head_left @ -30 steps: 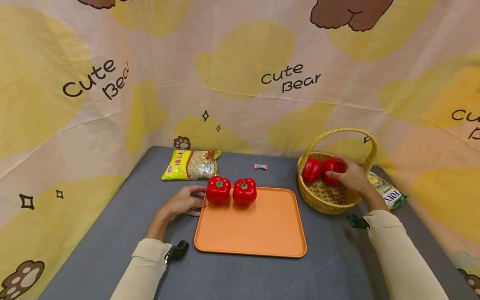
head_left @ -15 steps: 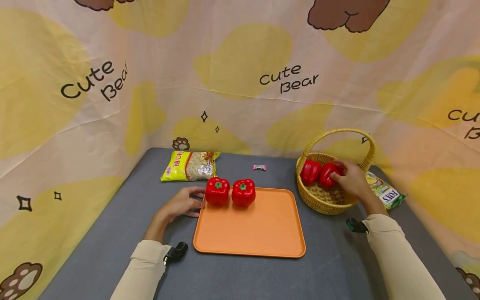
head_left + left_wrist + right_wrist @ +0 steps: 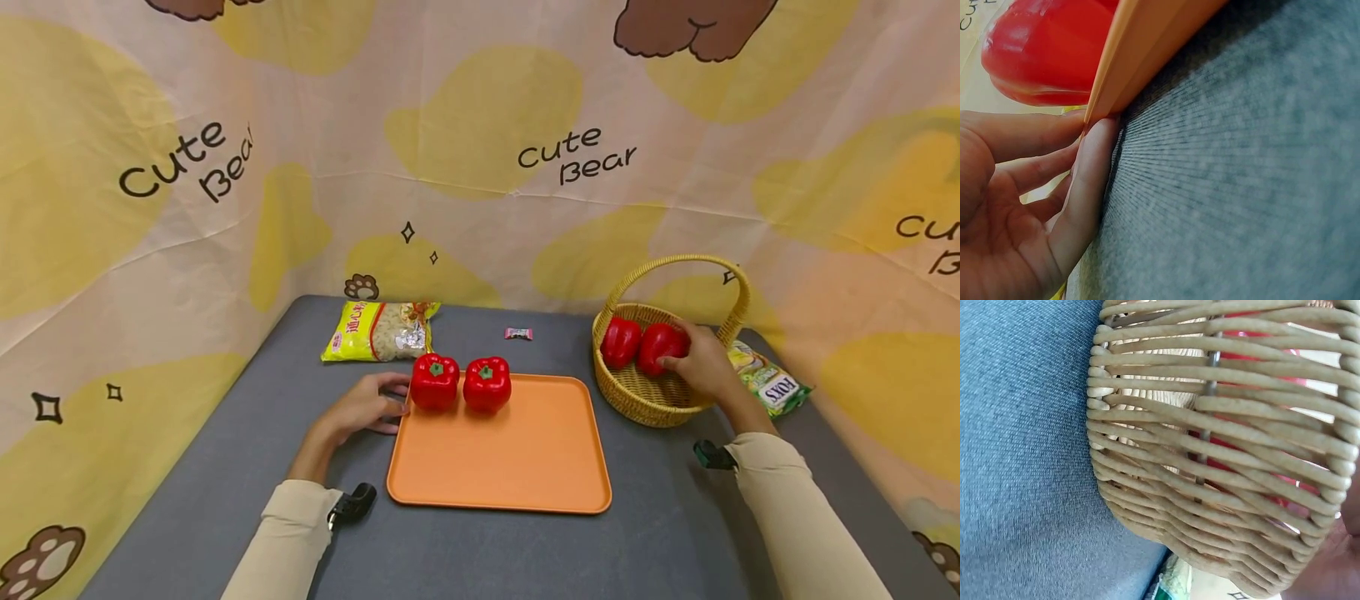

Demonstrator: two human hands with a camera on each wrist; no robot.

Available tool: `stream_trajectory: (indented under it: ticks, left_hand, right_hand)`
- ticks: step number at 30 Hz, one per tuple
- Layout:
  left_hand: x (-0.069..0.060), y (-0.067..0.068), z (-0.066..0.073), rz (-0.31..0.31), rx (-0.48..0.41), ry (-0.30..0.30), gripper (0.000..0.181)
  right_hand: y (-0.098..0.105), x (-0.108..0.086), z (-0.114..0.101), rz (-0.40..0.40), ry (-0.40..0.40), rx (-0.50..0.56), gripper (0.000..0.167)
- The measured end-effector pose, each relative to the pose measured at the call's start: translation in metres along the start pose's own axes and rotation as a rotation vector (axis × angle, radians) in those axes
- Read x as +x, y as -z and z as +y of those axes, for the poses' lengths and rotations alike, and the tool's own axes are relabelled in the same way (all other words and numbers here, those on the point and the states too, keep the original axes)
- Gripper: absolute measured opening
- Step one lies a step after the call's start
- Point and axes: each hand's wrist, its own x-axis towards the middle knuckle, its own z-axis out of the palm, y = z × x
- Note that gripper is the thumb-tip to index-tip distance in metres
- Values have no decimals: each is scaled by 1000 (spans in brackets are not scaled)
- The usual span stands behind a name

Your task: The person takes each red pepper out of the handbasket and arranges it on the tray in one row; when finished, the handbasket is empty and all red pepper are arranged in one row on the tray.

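Note:
My left hand (image 3: 363,410) pinches the left rim of the orange tray (image 3: 501,454); in the left wrist view the fingers (image 3: 1088,162) meet at the tray's edge (image 3: 1132,56). Two red bell peppers, one at left (image 3: 435,383) and one beside it (image 3: 487,386), stand upright at the tray's back left. Inside the wicker basket (image 3: 637,406), my right hand (image 3: 703,360) grips a red pepper (image 3: 662,347) between thumb and fingers. Left of it lies another red pepper (image 3: 621,342). The basket's wall (image 3: 1210,437) mostly hides the right hand in the right wrist view.
A yellow bag of pasta (image 3: 382,332) lies behind the tray at left. A small pink candy (image 3: 518,333) lies near the back edge. The green-and-white packet (image 3: 772,382) is to the basket's right, and the basket's tall handle (image 3: 678,260) arches over it.
The pepper in my right hand has shifted slightly left inside the basket, closer to the other one, and the right hand has moved with it. My left hand has stayed at the tray's rim.

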Motion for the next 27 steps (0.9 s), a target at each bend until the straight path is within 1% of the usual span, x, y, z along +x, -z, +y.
stream_trajectory:
  ticks: [4, 9, 14, 21, 24, 27]
  left_hand:
    - [1, 0, 0, 2, -2, -1, 62]
    - [2, 0, -1, -2, -2, -4, 62]
    - [1, 0, -1, -1, -9, -4, 62]
    - [1, 1, -2, 2, -7, -2, 62]
    - [2, 1, -2, -1, -1, -2, 62]
    - [3, 1, -2, 4, -1, 3, 62]
  right_hand:
    - [1, -3, -1, 12, -1, -19, 84]
    - [1, -10, -4, 35, 21, -27, 73]
    - [-1, -18, -9, 67, 22, 16, 65]
    - [-2, -27, -15, 56, 23, 109, 50]
    - [-3, -29, -16, 51, 10, 140, 56]
    - [-4, -30, -17, 38, -16, 179, 72]
